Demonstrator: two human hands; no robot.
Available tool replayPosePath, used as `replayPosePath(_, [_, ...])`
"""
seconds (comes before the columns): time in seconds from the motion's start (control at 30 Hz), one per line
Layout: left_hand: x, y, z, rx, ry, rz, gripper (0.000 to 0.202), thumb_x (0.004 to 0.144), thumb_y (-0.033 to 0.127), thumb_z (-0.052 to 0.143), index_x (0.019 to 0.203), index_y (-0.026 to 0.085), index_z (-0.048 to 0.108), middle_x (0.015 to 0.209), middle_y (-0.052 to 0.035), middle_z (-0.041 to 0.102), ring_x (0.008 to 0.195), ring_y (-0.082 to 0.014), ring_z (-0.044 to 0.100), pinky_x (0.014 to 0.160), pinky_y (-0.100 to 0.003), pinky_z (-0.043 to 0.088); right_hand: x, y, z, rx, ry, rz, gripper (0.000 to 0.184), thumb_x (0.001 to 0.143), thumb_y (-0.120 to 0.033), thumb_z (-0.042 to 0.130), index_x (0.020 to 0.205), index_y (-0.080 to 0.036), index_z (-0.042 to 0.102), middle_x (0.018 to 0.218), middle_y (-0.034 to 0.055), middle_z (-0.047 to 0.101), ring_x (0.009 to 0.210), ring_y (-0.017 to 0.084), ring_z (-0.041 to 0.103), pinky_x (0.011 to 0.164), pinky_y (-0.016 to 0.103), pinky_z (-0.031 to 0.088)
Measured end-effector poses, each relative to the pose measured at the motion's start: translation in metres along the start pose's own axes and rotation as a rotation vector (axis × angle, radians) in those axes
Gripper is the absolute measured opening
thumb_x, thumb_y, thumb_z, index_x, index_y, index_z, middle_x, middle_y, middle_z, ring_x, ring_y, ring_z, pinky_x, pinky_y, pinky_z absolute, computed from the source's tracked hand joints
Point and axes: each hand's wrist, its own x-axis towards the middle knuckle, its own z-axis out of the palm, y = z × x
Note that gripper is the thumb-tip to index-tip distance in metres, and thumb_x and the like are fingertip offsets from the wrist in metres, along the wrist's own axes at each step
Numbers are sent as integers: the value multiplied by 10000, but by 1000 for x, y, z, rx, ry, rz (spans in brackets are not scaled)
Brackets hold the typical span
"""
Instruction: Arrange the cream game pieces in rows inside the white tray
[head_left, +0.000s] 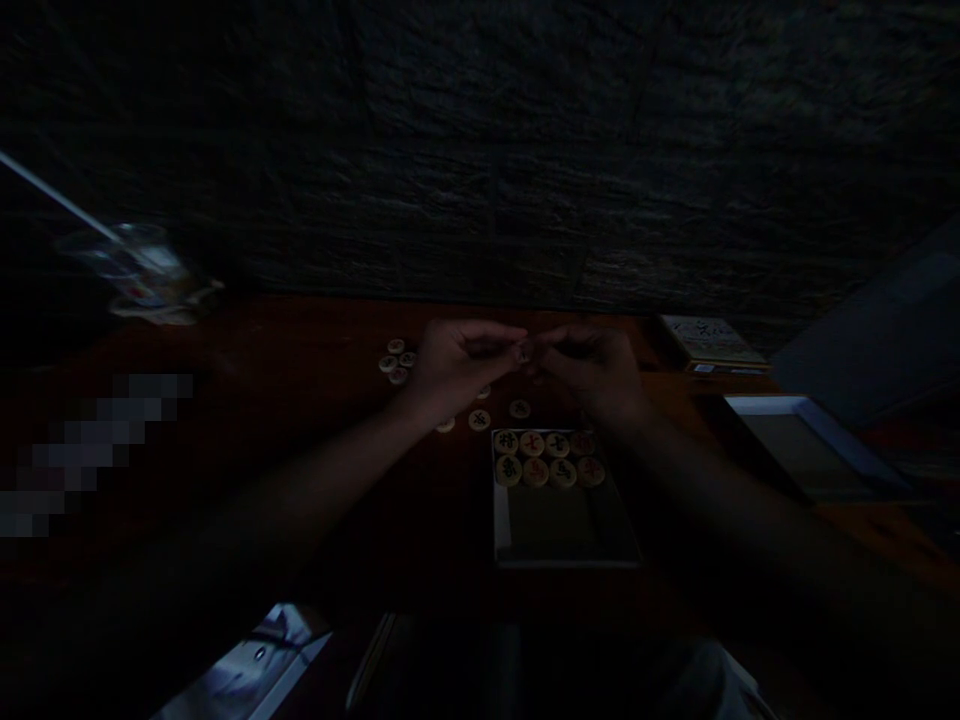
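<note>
The scene is very dark. My left hand point(457, 365) and my right hand point(589, 370) meet above the wooden table point(300, 400), fingers curled, pinching a small round game piece point(523, 351) between them. Below the hands lies a shallow box point(562, 530) holding two rows of round Chinese chess pieces point(547, 458) with red and black marks. Loose pieces lie on the table: a small cluster point(397, 362) left of my left hand, and others point(480, 419) just under the hands.
A clear plastic cup with a straw point(146, 270) stands at the far left. A folded board or booklet point(709, 342) and an empty box lid point(814, 450) lie to the right. A dark rough wall rises behind the table.
</note>
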Motion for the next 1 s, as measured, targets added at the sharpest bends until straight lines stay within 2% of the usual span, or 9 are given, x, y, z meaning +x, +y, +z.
replayPosePath(0.2, [-2,4,3,2,-26,33,196,777,240,852,961,176,822,930,-68,833,855,-216,801,809,-326,655,-2,-2,1,15,31,33,357,727,-523,893,761,-183,791,700,38,766,590,136,673,559,246,563])
replayPosePath(0.37, [-2,6,0,-27,34,-35,173,827,294,821,968,194,836,877,-58,830,783,-208,792,753,-329,656,-2,-2,1,99,-11,41,280,780,-460,862,812,-188,808,756,38,793,647,148,726,625,263,614])
replayPosePath(0.6, [-4,9,-1,-61,46,-59,118,816,271,818,917,213,840,912,-56,832,816,-211,791,787,-342,659,-2,1,1,136,-18,26,203,769,-371,874,868,-202,820,800,35,810,694,165,752,690,308,640])
replayPosePath(0.87, [-4,9,-3,-10,-1,-9,169,791,293,842,931,198,836,907,-62,834,788,-199,792,745,-305,641,-2,-2,3,114,-16,-23,273,717,-442,919,790,-200,819,756,36,803,648,152,728,665,294,633])
replayPosePath(1.0, [-4,11,-2,-14,-1,-2,167,781,276,850,921,186,833,908,-66,835,822,-201,795,766,-295,637,-2,-1,3,143,-8,6,263,728,-436,916,808,-201,830,772,38,806,652,149,727,653,281,628])
